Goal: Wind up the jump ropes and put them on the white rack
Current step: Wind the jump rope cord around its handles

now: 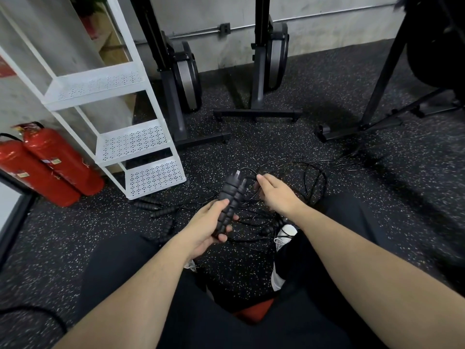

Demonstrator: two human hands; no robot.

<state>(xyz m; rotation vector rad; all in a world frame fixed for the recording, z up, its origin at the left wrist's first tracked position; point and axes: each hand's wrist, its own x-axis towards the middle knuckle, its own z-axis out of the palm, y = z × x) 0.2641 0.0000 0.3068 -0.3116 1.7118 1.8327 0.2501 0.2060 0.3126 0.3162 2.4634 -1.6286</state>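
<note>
Together, two black ribbed jump-rope handles (230, 197) lay side by side in the left hand (208, 229), whose fingers curled up around their lower halves while the upper ends stuck out toward the wall. Each handle had a row of rounded foam ridges and a paler cap at the tip. From those tips a thin black cord (247, 170) arched over to the right hand (274, 195), which pinched it between thumb and bent fingers just beside the handles. Beyond that hand the cord spread into several loose loops (314, 182) on the speckled black rubber floor (276, 137).

More ropes lay tangled on the floor under the hands: at least three further ribbed handles (153, 207) showed near the foot of the white rack (130, 142), but the exact number of ropes in the heap could not be told. The rack stood to the left, with three perforated shelves visible. Two red fire extinguishers (50, 165) leaned beside it against the wall. Two black rowing machines (266, 59) stood upright at the back, and another black frame (377, 96) rose on the right. One white shoe (285, 235) showed between the person's dark trouser legs.
</note>
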